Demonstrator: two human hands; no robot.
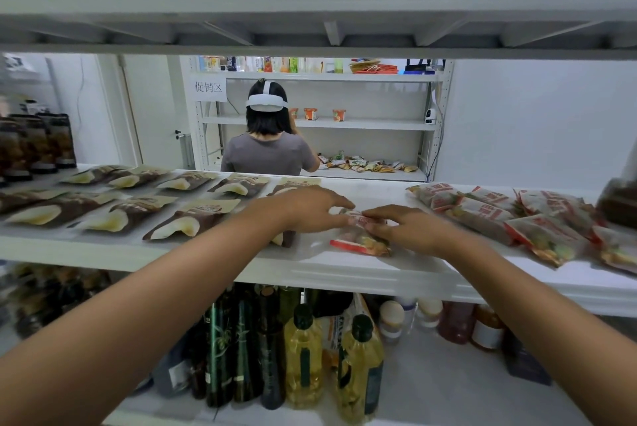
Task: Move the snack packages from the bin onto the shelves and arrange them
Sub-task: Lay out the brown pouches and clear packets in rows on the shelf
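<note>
Beyond snack packet (356, 242), sign (209, 87) "促销区"

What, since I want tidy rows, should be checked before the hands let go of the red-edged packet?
1. The red-edged packet lies flat on the shelf: ok.
2. Both the left hand and right hand touch it: ok.
3. Whether fingers pinch or only press: cannot tell, blurred.
4. It lies apart from the brown pouches: ok.
5. It is closed up to the red packets: not ok, bare shelf between.
</note>
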